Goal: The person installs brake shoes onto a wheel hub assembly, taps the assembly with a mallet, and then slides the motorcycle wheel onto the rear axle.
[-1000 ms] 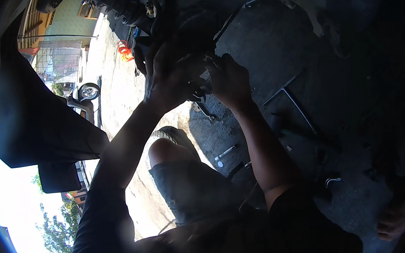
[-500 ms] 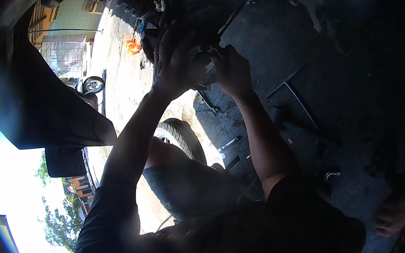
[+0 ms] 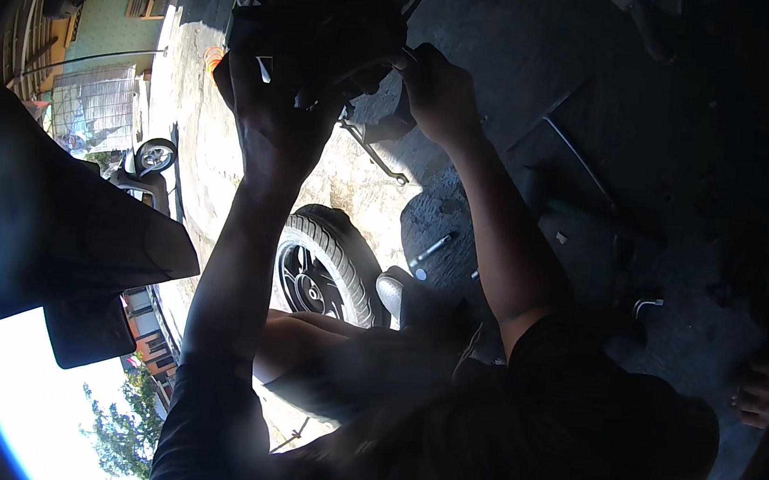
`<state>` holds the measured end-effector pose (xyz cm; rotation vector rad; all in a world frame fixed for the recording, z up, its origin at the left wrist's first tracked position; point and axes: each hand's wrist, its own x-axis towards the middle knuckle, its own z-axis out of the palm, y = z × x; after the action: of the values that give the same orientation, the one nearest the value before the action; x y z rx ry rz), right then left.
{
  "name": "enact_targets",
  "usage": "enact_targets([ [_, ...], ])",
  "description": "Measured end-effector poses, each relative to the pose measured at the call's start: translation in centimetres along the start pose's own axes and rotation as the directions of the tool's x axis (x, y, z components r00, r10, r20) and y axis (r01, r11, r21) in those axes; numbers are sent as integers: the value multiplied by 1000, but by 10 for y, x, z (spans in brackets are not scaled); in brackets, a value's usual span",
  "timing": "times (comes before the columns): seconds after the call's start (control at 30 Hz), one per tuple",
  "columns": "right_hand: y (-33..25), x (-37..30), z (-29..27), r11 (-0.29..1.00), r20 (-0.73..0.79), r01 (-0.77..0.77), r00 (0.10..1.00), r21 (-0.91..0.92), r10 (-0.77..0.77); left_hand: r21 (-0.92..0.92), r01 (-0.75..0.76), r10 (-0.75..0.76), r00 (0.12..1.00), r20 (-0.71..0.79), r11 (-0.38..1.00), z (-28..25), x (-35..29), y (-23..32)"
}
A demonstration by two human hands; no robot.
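Observation:
Up under a dark mechanical assembly (image 3: 357,12), both my arms are raised. My left hand (image 3: 274,116) is in deep shadow with its fingers bent around a dark part of that assembly; its fingertips are lost in the dark. To its right, my right hand (image 3: 442,96) is closed, thumb and forefinger pinched at the assembly's right edge. What sits in that pinch is too small and dark to name. Between my forearms, below the assembly, a wrench (image 3: 379,156) lies on the ground. A black-spoked wheel with a tyre (image 3: 349,269) stands lower down, beside my left forearm.
A T-handled wrench (image 3: 580,162), a short metal rod (image 3: 436,253) and a bent metal tool (image 3: 646,305) lie on the shaded ground. Dark bodywork (image 3: 113,240) juts in at left. Another person's hand or foot (image 3: 763,388) shows at the right edge.
My left hand has moved left and down from the round part it was around. My right hand has shifted slightly up and left. The view has shifted, showing more of the wheel.

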<state>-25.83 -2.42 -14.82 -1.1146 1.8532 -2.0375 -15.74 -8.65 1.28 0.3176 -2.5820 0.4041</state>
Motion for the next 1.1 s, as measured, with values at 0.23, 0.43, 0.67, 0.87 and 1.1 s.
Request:
enact_targets([
  [0.23,-26,-7,-36,969,143,183,968,168,-208,-244,320,-232,915,330,916,-32,-45,16],
  [0.43,-42,-29,-22,942,352,272,877,198,-327,-224,797,-444,518,731,561,-62,-86,17],
  [0.67,-62,-43,-3,899,315,306,860,314,-403,-428,862,-468,270,841,-271,-73,-119,22],
  [0.87,-94,-35,-11,965,282,-213,945,153,164,-623,779,-457,532,713,-64,-45,-117,30],
  [1.1,-103,-28,-18,985,180,-77,983,155,49,-496,735,-394,671,628,462,-31,-98,27],
])
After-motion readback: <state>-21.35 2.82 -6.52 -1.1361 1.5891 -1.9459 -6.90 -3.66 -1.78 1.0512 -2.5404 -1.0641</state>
